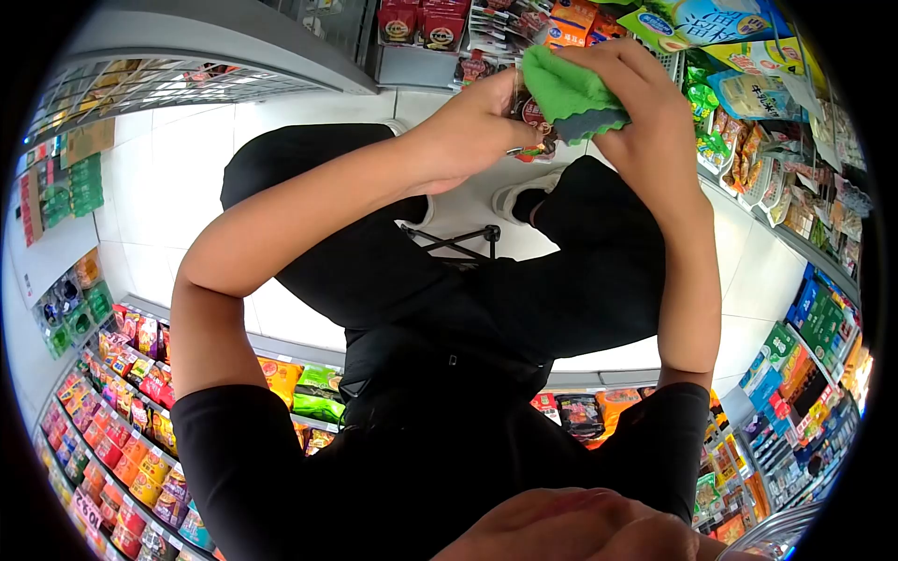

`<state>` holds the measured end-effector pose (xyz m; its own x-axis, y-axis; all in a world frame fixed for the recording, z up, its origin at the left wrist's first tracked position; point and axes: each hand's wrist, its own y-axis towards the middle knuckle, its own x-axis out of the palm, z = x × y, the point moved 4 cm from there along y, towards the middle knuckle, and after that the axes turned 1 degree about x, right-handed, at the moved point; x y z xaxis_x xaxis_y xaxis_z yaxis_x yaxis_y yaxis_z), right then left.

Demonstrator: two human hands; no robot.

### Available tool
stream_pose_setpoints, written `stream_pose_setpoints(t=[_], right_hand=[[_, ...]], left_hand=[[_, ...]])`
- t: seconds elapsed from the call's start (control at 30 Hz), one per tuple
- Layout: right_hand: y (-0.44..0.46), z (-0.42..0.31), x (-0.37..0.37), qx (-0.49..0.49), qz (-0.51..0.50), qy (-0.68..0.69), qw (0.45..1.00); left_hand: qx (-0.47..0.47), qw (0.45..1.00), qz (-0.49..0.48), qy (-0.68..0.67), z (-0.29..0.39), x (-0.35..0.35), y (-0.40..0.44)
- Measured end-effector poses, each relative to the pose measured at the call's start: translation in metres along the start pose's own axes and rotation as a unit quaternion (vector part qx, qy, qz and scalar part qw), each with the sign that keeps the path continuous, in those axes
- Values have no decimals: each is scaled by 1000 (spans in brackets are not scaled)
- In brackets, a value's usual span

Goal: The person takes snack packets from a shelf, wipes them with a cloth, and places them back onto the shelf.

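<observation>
At the top centre my left hand (pixel 468 136) is closed round a small dark red snack packet (pixel 533 114), its fingers and thumb on the packet's left side. A green cloth (pixel 566 82) with a grey underside is gripped in my right hand (pixel 645 112), just right of the packet. The cloth lies against the packet's upper right part and hides some of it. Both hands are close together in front of the lower shelf, above the floor.
Shelves of snack packets (pixel 440 23) stand ahead, with more bags (pixel 739 93) at the upper right. My knees are spread on either side of a black folding stool frame (pixel 458 240) on white floor tiles (pixel 150 187). Snack shelves (pixel 122 439) also stand behind me.
</observation>
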<state>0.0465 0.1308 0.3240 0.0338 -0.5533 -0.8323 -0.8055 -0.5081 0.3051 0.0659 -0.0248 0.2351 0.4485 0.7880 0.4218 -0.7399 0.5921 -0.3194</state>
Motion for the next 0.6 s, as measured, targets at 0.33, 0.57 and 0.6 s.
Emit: stream_pose_setpoints(t=[0.33,0.57,0.6], right_hand=[[-2,4,-3,4,-18,14,1000],[-1,6,-6,-11,-35,23,999],[-1,8,-9,32,-28,21,999]], left_hand=[[-1,1000,-24,-19,3,2,0],[-15,998,-39,-44,7,1,-2],[-17,997,-38,-59,11,3,-1]])
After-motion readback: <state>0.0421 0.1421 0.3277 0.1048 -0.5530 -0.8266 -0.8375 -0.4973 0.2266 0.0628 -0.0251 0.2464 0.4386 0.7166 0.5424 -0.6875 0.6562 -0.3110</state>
